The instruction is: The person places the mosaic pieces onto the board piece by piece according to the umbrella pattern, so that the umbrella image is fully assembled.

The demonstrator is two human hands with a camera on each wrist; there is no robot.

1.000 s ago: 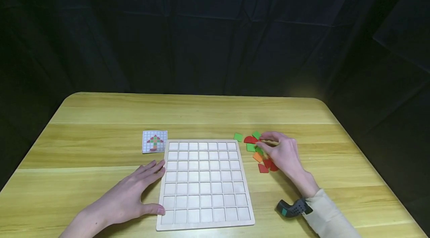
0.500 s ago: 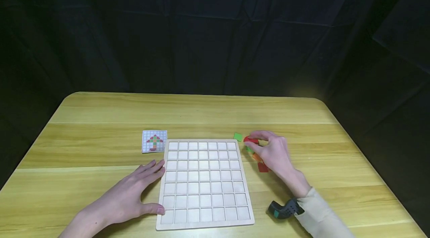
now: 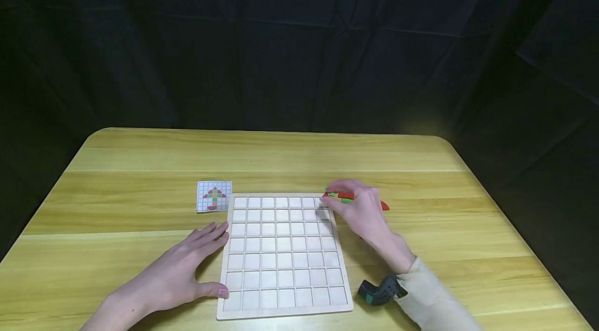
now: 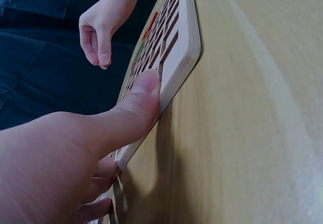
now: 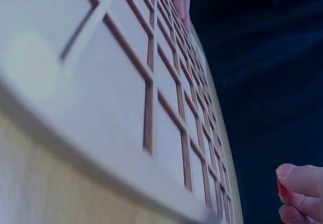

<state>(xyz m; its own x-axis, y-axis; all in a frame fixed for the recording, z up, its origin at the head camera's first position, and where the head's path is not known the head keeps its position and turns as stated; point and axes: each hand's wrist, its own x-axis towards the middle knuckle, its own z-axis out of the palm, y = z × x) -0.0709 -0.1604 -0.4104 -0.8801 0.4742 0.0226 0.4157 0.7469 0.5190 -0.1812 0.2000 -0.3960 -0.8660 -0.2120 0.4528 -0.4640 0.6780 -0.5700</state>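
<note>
The thumb and forefinger of the right hand [image 3: 357, 211] pinch a small, flat red tile [image 5: 281, 183] at their tips. A second ago, that hand was over the scattered tiles; half a second ago, its tips were at the red ones; now it has travelled leftward, and the tips hang at the far right corner of the wooden grid board [image 3: 283, 258], their shadow falling on its cells. The black wrist device [image 3: 378, 291] has shifted left with the arm.

In the right wrist view, the pinched tile is turned nearly edge-on, its long axis running almost up and down, leaning slightly; its exact outline cannot be told. A green tile [image 3: 326, 188] shows just beyond the fingertips. Other green and red tiles show through the gap between thumb and forefinger, and a red wedge [image 3: 385, 206] lies right of the knuckles.

The left hand [image 3: 180, 271] has stayed put, fingers extended and relaxed against the board's left edge, the thumb resting on the rim nearer the person. Beyond these fingertips lies the paper pattern card [image 3: 214, 197], its printed figure's red peak pointing away from the person.
</note>
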